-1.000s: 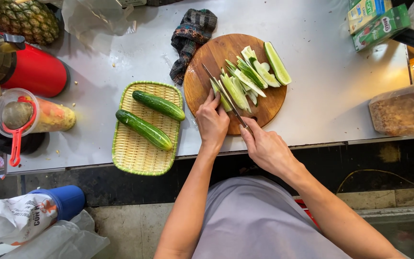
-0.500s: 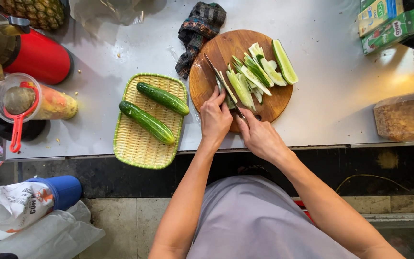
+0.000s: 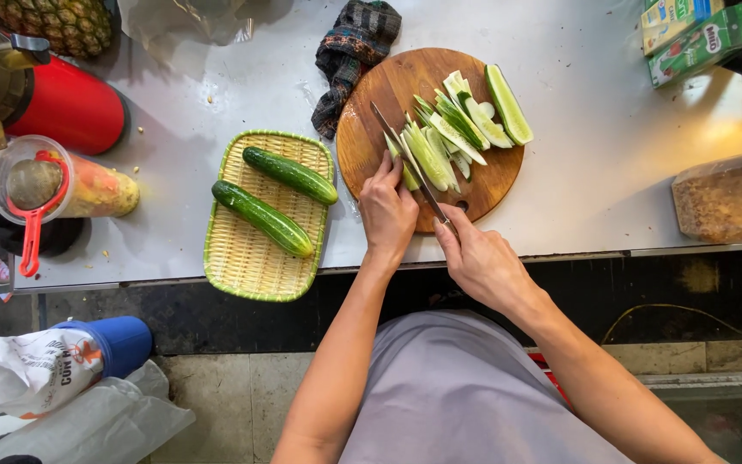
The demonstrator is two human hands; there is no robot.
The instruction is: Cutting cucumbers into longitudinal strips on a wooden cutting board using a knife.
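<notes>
A round wooden cutting board (image 3: 388, 94) lies on the grey counter with several long cucumber slices (image 3: 470, 116) spread across it. My right hand (image 3: 478, 258) grips the handle of a knife (image 3: 401, 146) whose blade runs diagonally over the board. My left hand (image 3: 388, 210) presses its fingertips on a cucumber piece (image 3: 410, 176) right beside the blade. To the left, a green-rimmed woven tray (image 3: 246, 262) carries two whole cucumbers (image 3: 289, 174).
A dark patterned cloth (image 3: 349, 51) lies just behind the board. A red jug (image 3: 66, 103), a lidded container with a red strainer (image 3: 36, 185) and a pineapple (image 3: 62, 21) stand at the left. Green cartons (image 3: 697, 34) and a clear tub (image 3: 727, 202) sit at the right.
The view has drifted slightly; both hands stay at the board, the knife keeps its diagonal line, and the left fingers remain on the cucumber piece by the blade.
</notes>
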